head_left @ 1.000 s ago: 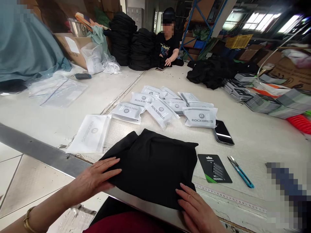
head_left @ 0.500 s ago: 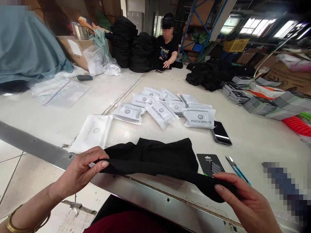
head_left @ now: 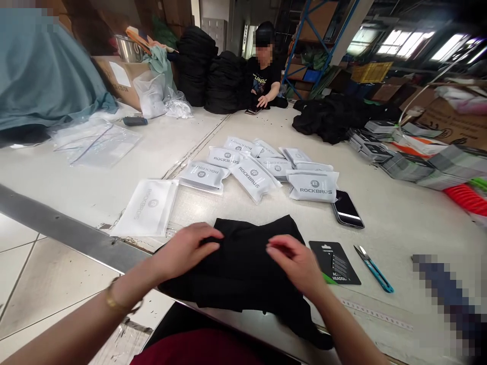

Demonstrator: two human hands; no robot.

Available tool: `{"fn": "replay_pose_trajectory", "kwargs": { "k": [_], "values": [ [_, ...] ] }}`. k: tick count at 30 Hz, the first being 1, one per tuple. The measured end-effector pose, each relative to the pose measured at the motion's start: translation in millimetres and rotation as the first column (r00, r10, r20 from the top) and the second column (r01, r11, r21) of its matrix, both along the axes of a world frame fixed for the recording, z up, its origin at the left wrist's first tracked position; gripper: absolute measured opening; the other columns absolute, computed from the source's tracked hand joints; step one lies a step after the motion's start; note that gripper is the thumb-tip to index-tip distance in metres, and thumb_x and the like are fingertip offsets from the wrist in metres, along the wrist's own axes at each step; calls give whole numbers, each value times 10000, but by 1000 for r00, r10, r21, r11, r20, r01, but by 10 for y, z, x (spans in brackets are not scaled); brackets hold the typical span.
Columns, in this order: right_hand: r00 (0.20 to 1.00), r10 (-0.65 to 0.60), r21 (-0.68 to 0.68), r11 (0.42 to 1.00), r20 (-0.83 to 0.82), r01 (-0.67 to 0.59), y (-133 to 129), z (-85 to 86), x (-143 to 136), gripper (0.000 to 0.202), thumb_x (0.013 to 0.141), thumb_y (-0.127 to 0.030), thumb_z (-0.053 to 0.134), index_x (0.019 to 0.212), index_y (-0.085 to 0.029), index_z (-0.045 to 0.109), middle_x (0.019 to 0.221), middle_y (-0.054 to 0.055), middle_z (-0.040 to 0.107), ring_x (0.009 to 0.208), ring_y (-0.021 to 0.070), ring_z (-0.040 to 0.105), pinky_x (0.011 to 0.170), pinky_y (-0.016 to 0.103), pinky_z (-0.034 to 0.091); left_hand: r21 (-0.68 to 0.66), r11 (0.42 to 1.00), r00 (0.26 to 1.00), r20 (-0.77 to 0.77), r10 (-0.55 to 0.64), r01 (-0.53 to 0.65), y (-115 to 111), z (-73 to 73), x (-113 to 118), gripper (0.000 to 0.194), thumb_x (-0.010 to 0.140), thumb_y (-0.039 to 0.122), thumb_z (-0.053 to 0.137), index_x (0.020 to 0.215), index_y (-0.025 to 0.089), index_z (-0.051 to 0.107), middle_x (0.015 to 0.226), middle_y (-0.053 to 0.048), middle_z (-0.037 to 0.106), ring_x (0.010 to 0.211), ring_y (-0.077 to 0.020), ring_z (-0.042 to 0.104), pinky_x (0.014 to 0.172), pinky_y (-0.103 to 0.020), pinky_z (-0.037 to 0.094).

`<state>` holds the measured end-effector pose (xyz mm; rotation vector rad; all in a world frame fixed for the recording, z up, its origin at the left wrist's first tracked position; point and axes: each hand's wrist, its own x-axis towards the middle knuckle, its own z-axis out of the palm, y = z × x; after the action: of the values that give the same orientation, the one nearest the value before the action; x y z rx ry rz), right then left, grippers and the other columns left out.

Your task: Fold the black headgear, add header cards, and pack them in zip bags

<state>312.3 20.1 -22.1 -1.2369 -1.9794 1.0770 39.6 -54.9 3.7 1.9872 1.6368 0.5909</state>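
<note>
A black cloth (head_left: 243,263) lies spread at the table's near edge, its lower right corner hanging over the edge. On its upper left part is my left hand (head_left: 192,251), thumb and forefinger stretched out and a little apart. My right hand (head_left: 294,261) hovers at the cloth's right side, fingers curled and thumb slightly apart from them; no cloth is visibly gripped. Right of the cloth lies a black printed card (head_left: 338,263), with blue-handled thread snips (head_left: 375,271) beside it. A flat white ROCKBROS pouch (head_left: 150,208) lies beyond my left hand.
Several filled ROCKBROS pouches (head_left: 253,177) lie mid-table beside a phone (head_left: 347,210). Clear plastic bags (head_left: 99,142) are at left. Stacked packs (head_left: 411,165) and a black cloth heap (head_left: 331,116) stand right. A co-worker (head_left: 264,76) sits across, one hand at a phone.
Both hands have let go of the cloth's stretched near edge and moved inward over it. The cloth now lies flatter, and the card at right is uncovered.
</note>
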Motion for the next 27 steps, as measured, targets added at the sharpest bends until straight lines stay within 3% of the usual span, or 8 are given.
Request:
{"fn": "replay_pose_trajectory", "kwargs": {
  "k": [4,9,12,15,19,21,24,27],
  "values": [
    [982,166,221,958,86,-181,91,-310,-666,183,778,-171,547,950,-213,593,902,32,661,791,173,607,754,327,507,57,997,975,-217,-41,55,295,-427,275,567,814,394,583,1312,168,434,1372,-115,454,1274,-261,385,1056,-436,311],
    [984,150,249,954,93,-169,172,-529,-956,201,811,-172,483,976,-213,590,908,61,651,875,217,593,825,400,473,57,997,972,-231,-37,52,332,-729,240,690,818,432,571,1390,158,302,1459,-104,318,1363,-228,220,1118,-432,199],
    [991,126,214,968,46,-133,191,-474,-846,183,849,-223,444,958,-196,588,909,73,655,863,202,613,805,370,490,60,996,971,-237,-43,58,307,-722,215,698,827,473,545,1399,171,285,1461,-95,315,1366,-224,211,1120,-425,193],
    [986,164,126,979,-9,-162,167,-305,-491,215,869,-330,446,936,-197,600,753,41,665,619,151,631,563,272,517,52,996,968,-247,-51,66,307,-703,213,697,843,517,495,1406,171,273,1467,-94,301,1368,-226,205,1121,-425,187],
    [917,360,-29,929,-170,-370,72,-123,20,456,824,-587,424,889,-195,648,436,-33,549,356,107,550,371,192,392,51,996,966,-252,-64,79,319,-715,211,680,865,532,439,1415,176,256,1479,-83,279,1375,-222,180,1126,-416,171],
    [913,350,-75,925,-212,-372,17,-96,109,557,829,-630,347,943,-169,638,478,-18,580,382,100,575,396,187,401,56,996,965,-257,-54,71,304,-699,224,684,862,526,449,1415,174,252,1479,-90,276,1373,-228,186,1124,-418,174],
    [944,266,-134,946,-197,-294,-21,-120,11,431,861,-507,435,1089,-170,576,761,51,685,563,121,643,510,233,492,87,994,960,-276,-39,65,224,-608,269,626,878,431,478,1419,229,236,1470,-78,302,1363,-252,217,1108,-468,186],
    [995,92,17,996,-32,-92,19,-212,-240,267,826,-325,555,1064,-205,582,939,64,676,750,154,642,674,294,531,102,991,955,-291,-49,82,115,-518,321,587,892,325,469,1417,307,207,1453,-30,346,1354,-255,243,1089,-510,193]
  ]
}}
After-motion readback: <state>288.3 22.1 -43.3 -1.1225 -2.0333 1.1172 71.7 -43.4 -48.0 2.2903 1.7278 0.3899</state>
